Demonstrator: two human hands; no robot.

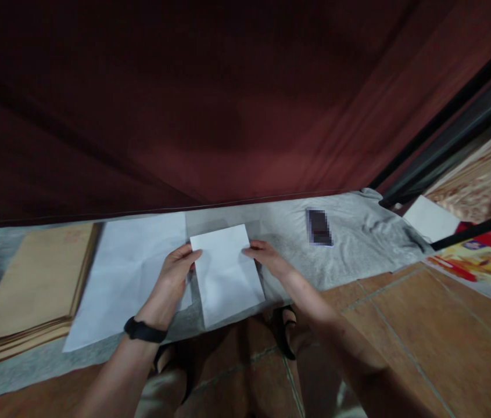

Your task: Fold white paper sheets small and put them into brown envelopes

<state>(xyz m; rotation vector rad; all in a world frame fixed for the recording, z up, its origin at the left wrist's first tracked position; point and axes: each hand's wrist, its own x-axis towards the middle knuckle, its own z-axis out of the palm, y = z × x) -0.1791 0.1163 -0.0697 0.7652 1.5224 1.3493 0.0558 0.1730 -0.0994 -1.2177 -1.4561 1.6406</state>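
Through the head camera I am looking down at a white paper [230,278] on the worktop [350,258], which is wearing a grey cloth. I am counting the clock from the paper's middle, with 12 pointing at the red curtain [228,151].

Both hands are holding the paper, so neither is sitting nearer. The left hand [176,268] is pinching its edge at 10 o'clock, and the right hand [268,258] is pinching the opposite edge at 2, each with a thumb lying on top and fingers tucking toward the underside. The paper's long axis is running between the hands, from just short of 12 to just short of 6, so they are gripping its long sides, nearer the far end. I cannot tell whether the paper is resting flat or lifting slightly.

At 9 o'clock a larger sheet [125,278] is lying just beside it, partly hiding behind the left hand; beyond that, the brown stack [40,278] is lying. A dark slab [320,227], blurring into blocks, is lying apart at 2, on the right hand's side.
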